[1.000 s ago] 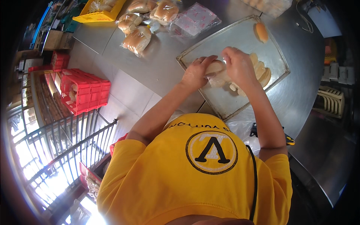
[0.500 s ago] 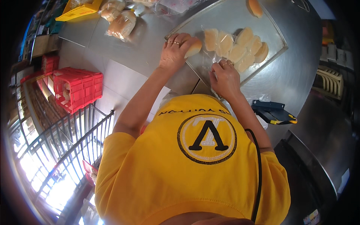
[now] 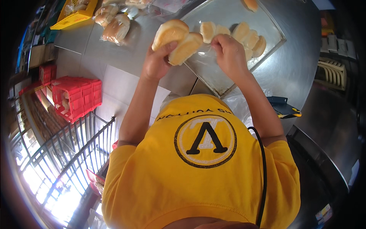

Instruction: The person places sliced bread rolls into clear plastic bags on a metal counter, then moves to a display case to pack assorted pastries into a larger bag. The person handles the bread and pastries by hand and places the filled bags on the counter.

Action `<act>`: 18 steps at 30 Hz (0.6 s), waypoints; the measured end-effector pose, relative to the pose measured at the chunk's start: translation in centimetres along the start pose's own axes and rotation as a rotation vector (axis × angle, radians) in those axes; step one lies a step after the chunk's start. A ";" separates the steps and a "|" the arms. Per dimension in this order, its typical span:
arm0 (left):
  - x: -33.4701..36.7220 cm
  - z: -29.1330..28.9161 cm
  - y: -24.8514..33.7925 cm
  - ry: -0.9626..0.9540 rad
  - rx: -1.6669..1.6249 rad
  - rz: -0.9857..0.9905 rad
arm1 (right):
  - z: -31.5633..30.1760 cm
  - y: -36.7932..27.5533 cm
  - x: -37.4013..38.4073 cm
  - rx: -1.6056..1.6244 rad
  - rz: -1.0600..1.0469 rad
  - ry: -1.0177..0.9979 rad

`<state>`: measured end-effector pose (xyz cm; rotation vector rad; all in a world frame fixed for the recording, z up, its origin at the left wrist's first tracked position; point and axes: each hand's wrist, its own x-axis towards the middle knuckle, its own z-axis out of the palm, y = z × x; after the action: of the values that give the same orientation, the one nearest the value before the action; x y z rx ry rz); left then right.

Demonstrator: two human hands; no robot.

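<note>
My left hand [image 3: 155,61] grips two bread rolls [image 3: 178,41], golden on top and pale at the sides, raised at the tray's left edge. The thumb lies across them. My right hand [image 3: 231,55] is closed in a pinch above the metal tray [image 3: 223,74], on what looks like a clear plastic bag [image 3: 207,50]; the film is faint and its outline hard to follow. Beyond and beside that hand, several more rolls [image 3: 249,37] lie on the tray, some hidden behind the fingers. A single roll [image 3: 251,5] rests at the tray's far end.
Bagged rolls [image 3: 116,29] lie at the far left of the steel table [image 3: 122,53], near a yellow crate [image 3: 78,15]. Red crates [image 3: 78,97] stand lower left, behind a dark metal rack [image 3: 82,141]. A dark tool with yellow parts [image 3: 284,107] sits by my right forearm.
My left hand has lifted and turned, now showing two rolls where one showed before. My right hand has moved farther up over the tray, covering some rolls.
</note>
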<state>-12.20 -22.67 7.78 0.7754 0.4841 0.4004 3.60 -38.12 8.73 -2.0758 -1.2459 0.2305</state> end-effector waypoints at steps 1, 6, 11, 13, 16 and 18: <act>-0.9 0.7 0.1 -0.035 -0.045 -0.029 | 0.2 -0.4 0.5 0.144 0.033 0.070; -1.1 0.7 -1.2 -0.290 0.271 0.096 | 0.4 -1.4 2.8 0.497 0.244 0.192; -0.9 2.1 1.0 -0.663 1.338 0.289 | 0.7 -0.1 3.0 0.595 0.201 0.143; -0.8 2.7 0.2 -0.563 1.582 0.292 | 0.3 -0.8 3.0 0.566 0.147 0.124; 0.4 1.9 -0.6 -0.477 1.781 0.306 | -0.6 -0.7 3.2 0.357 -0.048 0.083; 0.7 1.4 -1.0 -0.431 1.794 0.411 | -0.9 -1.1 2.6 0.151 -0.154 0.035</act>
<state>-10.71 -23.71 7.70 2.6579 0.1531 0.0551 4.62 -36.03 10.57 -1.8389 -1.3188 0.2107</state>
